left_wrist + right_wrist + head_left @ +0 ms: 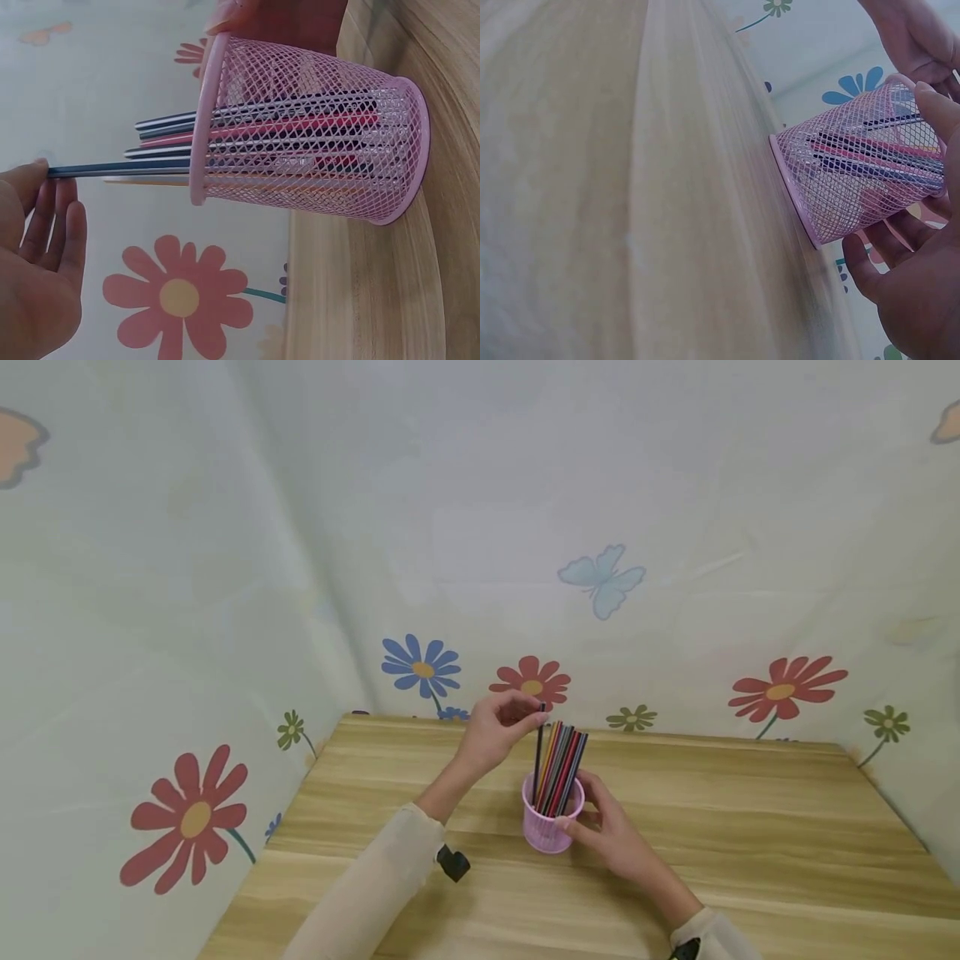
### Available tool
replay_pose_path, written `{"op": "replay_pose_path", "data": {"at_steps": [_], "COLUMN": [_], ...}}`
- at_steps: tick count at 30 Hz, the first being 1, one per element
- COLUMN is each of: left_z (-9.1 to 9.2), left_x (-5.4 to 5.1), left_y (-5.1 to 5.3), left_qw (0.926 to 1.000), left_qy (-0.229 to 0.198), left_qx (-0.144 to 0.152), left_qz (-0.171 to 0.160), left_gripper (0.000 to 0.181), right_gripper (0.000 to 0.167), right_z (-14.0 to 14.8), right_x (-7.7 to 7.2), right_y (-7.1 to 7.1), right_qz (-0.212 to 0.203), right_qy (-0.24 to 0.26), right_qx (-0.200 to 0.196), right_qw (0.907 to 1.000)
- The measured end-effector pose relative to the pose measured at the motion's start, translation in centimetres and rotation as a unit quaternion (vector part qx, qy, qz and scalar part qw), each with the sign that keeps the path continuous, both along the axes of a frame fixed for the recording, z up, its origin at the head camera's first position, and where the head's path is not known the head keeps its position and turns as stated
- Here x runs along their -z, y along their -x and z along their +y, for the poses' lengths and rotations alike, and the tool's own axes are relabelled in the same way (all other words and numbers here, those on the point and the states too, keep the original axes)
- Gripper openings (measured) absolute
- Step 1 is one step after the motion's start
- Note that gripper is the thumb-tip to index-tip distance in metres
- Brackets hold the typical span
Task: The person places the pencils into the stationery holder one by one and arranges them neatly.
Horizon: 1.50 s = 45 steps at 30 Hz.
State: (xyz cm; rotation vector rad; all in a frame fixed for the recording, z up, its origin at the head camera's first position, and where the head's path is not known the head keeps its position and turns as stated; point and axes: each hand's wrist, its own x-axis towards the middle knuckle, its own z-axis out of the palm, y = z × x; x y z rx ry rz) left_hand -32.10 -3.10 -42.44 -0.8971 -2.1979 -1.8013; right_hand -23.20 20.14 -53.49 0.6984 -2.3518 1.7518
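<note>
A pink mesh pen holder (547, 835) stands upright on the wooden table, with several thin coloured pencils (562, 768) leaning in it. My left hand (497, 731) pinches the top end of a dark pencil (112, 169) between thumb and fingertips; its lower end is inside the holder. With thumb and fingers around the holder's right side, my right hand (611, 835) grips it near the rim. In the right wrist view the thumb lies at the rim and the fingers (866, 270) curve along the far side of the mesh.
The wood-grain table (720, 827) reaches back to a pale curtain (480, 527) printed with flowers and a butterfly. A small black device (453, 863) is strapped at the left wrist, and another (686, 948) at the right.
</note>
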Motion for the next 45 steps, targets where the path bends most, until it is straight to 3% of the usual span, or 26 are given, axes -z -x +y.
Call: {"op": "replay_pose_path", "data": {"at_steps": [9,17,31,38,45], "left_z": [0.4,0.6,0.3,-1.1,-3.1], "left_x": [0.8,2.3,3.5,5.1,5.5], "left_y": [0.6,1.0,1.6,1.8,1.0], "left_qw": [0.9999,0.9993,0.9981,0.9954,0.9808], "left_qy": [0.010,0.024,0.023,0.077,0.187], "left_qx": [-0.007,-0.023,-0.040,-0.033,-0.004], "left_qz": [0.003,-0.015,-0.041,-0.046,-0.055], "left_gripper": [0.021,0.018,0.021,0.027,0.049], "right_gripper": [0.074,0.073,0.074,0.074,0.071], "right_z": [-0.3,-0.4,-0.6,-0.6,0.0], "right_x": [-0.2,-0.1,0.1,0.0,-0.2], "right_y": [0.3,0.3,1.1,1.2,1.1], "right_qz": [-0.007,-0.013,-0.008,-0.014,-0.027], "right_qy": [0.000,0.004,0.002,0.008,0.008], "right_qx": [0.001,-0.008,-0.007,-0.007,-0.006], "right_qw": [1.0000,0.9999,0.9999,0.9998,0.9996]}}
